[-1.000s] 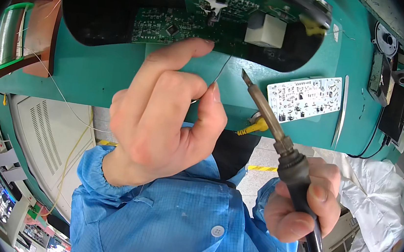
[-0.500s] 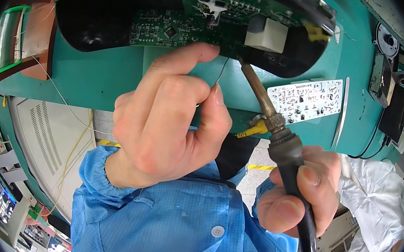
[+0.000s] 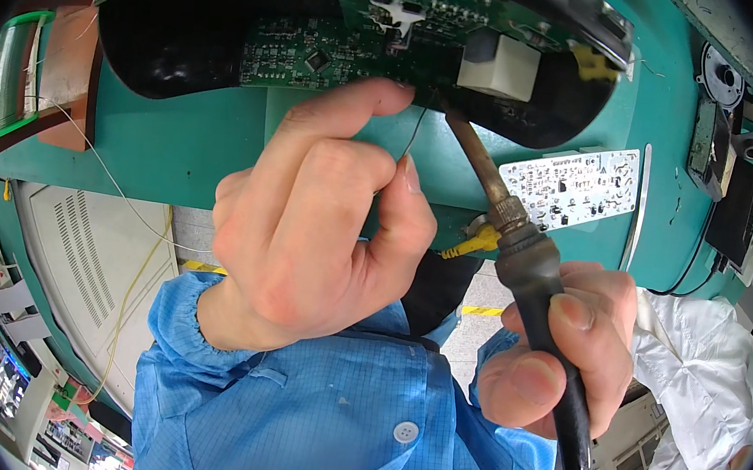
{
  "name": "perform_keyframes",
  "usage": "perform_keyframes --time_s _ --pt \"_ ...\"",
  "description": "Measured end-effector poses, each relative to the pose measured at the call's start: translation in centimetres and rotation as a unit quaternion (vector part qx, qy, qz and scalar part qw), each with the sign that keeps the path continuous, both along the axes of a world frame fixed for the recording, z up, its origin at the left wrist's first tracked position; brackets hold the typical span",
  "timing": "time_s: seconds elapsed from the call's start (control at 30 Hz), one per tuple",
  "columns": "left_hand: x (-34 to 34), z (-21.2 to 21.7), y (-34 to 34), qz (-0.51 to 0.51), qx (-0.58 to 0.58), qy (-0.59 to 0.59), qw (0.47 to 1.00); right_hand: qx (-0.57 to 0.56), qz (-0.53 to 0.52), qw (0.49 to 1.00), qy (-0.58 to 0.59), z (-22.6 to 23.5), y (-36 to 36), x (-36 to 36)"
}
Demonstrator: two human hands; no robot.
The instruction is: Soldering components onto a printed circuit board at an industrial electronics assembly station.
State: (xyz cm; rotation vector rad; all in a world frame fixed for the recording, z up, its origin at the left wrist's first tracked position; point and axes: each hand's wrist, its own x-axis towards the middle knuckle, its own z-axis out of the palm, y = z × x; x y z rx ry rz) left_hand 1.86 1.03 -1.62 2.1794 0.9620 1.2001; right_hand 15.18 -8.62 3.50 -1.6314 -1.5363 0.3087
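A black curved housing [image 3: 171,53] with a green circuit board [image 3: 285,58] inside stands at the far side of the bench. My left hand [image 3: 314,219] pinches a thin solder wire [image 3: 415,133] between thumb and a finger; its index finger reaches to the board's near edge. The wire's upper end points at the dark lower edge of the board. In my right hand [image 3: 566,356] is a soldering iron [image 3: 533,270], gripped by its black handle. The iron's tip lies close to the wire's end; whether they touch I cannot tell. A white block-shaped part [image 3: 509,68] sits on the board, right of the tip.
A solder spool [image 3: 15,78] with green flanges rests in a brown holder [image 3: 72,75] at the left; its wire trails toward my left hand. On the green bench mat [image 3: 174,154], a white circuit panel [image 3: 574,187] lies right of the iron, beside metal tweezers [image 3: 638,207]. A yellow-sleeved cable [image 3: 472,242] hangs at the front edge.
The iron has shifted slightly up and left, its tip now nearer the board. My left hand moved very little, still pinching the wire. The housing shifted slightly.
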Motion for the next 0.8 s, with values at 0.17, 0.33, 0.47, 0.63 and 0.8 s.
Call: perform_keyframes --time_s 0.17,0.33,0.47,0.63,0.8 --pt "0.07 -0.27 0.10 0.005 0.010 -0.008 1.000 0.006 0.009 1.000 -0.005 -0.14 0.17 0.10" --pt "0.22 0.01 -0.01 0.019 -0.004 -0.001 1.000 0.015 0.016 1.000 -0.019 0.03 0.35 0.14" --pt "0.25 -0.12 0.03 0.024 0.001 -0.005 1.000 0.008 0.017 1.000 -0.019 0.10 0.33 0.07" --pt "0.17 -0.02 0.03 0.021 -0.007 -0.005 1.000 0.016 0.011 1.000 -0.002 0.04 -0.07 0.08" --pt "0.18 -0.18 0.27 0.008 0.013 -0.013 1.000 0.094 -0.015 0.994 0.055 -0.45 0.18 -0.11"
